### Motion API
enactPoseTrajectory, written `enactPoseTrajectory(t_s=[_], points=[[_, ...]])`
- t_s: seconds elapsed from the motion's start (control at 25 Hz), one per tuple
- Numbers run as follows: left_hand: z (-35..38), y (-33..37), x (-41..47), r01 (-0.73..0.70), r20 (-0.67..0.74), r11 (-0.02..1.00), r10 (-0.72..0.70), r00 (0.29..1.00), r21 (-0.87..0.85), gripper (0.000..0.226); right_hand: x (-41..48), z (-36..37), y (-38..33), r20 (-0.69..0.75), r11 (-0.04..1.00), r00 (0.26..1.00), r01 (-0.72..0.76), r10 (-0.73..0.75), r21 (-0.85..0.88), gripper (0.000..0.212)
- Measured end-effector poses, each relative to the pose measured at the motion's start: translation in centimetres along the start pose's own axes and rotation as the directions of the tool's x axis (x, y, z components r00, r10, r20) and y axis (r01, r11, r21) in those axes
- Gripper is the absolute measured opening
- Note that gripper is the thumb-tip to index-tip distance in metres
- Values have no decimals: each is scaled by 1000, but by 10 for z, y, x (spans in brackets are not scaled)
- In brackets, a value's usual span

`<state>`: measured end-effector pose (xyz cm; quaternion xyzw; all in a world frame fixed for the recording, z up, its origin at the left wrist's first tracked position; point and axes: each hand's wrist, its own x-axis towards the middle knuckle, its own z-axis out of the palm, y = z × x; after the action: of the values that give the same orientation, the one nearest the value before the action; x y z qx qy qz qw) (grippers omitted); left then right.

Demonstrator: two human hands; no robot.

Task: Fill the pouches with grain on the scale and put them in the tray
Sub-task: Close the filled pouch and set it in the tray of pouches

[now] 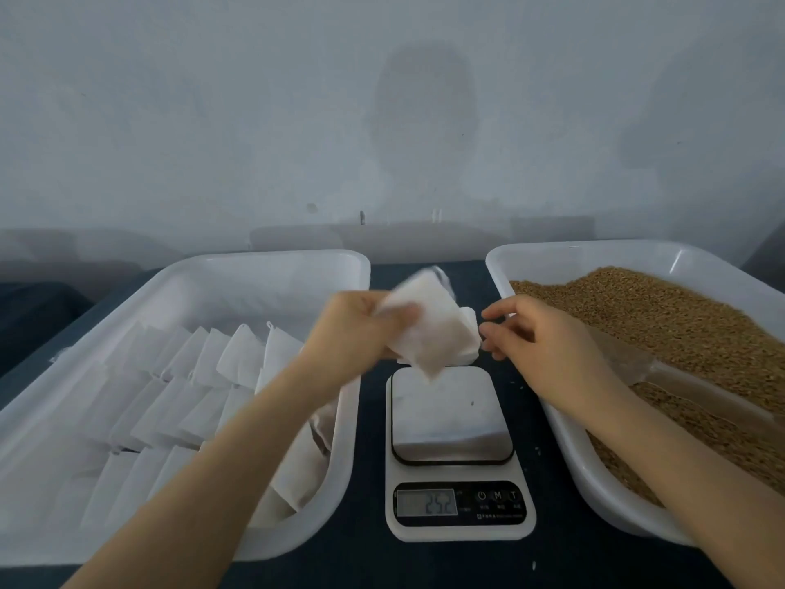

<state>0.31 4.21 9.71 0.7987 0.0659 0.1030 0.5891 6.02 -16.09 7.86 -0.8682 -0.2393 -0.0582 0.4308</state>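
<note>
Your left hand grips pouch, blurred, above scale, not touching it. Your right hand just right of pouch, fingers loosely curled, holding nothing. More pouches in left tray; grain in right tray.

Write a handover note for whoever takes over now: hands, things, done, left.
Left hand grips a white pouch above the scale; platform bare.
Right hand beside it, fingers loosely curled, holding nothing.
Left tray holds rows of pouches. Right tray holds the grain and a scoop.
Blur hides whether the held pouch is filled.
Left: fill and weigh it if empty, then lay it in the left tray.
</note>
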Motion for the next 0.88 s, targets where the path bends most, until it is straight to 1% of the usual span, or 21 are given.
enactPoseTrajectory(t_s=[0.04,0.12,0.2,0.24,0.32,0.36,0.44,0.48,0.52,0.6,0.64,0.72,0.76,0.8,0.84,0.88], points=[[-12,4,5,-1,-120,997,-8,993,-76,17,1,-1,1,-28,1000,999,-24,25,20,10],[-41,6,18,-14,-322,992,-27,946,-124,14,2,-1,4,-46,998,998,-52,53,30,9],[-63,2,29,34,-444,996,-69,893,-88,13,2,0,3,-41,999,998,-48,49,21,7],[-69,-4,34,73,-471,996,-93,877,-60,14,2,1,3,-42,999,998,-42,43,17,6],[-72,-21,39,186,-469,982,-156,869,18,17,1,0,2,-48,999,998,-35,35,9,5],[-72,-31,39,255,-458,962,-183,870,101,18,1,-1,2,-49,999,998,-35,35,5,5],[-72,-51,36,373,-418,865,-219,882,335,19,1,-2,2,-47,999,998,-43,43,5,5],[-71,-59,34,402,-382,813,-243,892,421,18,1,-2,2,-46,999,998,-46,46,6,5],[-70,-63,32,419,-337,779,-282,898,466,17,1,-2,2,-46,999,998,-48,48,5,6],[-68,-65,31,434,-261,752,-347,901,496,16,1,-2,2,-42,998,998,-54,54,-6,6],[-68,-63,32,435,-247,744,-359,900,506,14,1,-2,1,-42,998,998,-56,56,-9,7],[-70,-57,36,450,-265,718,-364,893,531,8,1,-2,1,-50,998,997,-60,60,-2,6],[-71,-52,37,460,-285,681,-361,888,571,13,1,-3,1,-61,998,996,-63,63,3,6],[-71,-48,38,459,-316,609,-333,888,647,24,1,-4,1,-77,998,995,-66,67,6,6],[-69,-43,39,443,-354,520,-267,896,730,35,1,-5,2,-95,997,993,-73,73,7,6],[-64,-38,40,404,-378,443,-150,914,800,41,1,-6,2,-115,997,990,-82,82,10,6]])
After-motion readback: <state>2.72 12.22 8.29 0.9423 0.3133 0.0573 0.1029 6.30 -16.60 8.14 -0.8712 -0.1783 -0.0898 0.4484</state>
